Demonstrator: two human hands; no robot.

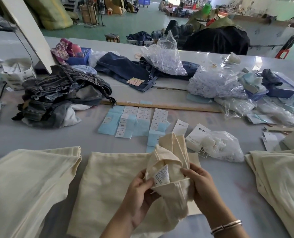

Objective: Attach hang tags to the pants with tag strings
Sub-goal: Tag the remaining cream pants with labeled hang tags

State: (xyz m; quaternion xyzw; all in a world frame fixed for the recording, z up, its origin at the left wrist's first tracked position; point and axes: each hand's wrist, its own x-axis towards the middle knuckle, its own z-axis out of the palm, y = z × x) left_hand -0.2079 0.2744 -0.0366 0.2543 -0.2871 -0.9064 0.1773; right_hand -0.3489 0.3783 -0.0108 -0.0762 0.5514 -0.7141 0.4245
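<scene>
Cream pants [118, 182] spread flat across the near table [40, 134], long axis running toward the viewer, waist end lifted and folded open at the middle. Left of these pants, another cream pile [27, 179]; right of them, a third [280, 177]. Beyond the lifted waist and just to its right, hang tags [194, 136] leaning against a clear bag of white tag strings [221, 146], nearer the right hand than the left. Left hand [139, 194] curled, thumb and fingers pinching the waistband edge beside the sewn-in care label [161, 176]. Right hand [201, 182] curled round the opposite fold, holding it open. No tag or string held yet. Likely next: right hand freed, reaching up and right from the waist toward that bag.
</scene>
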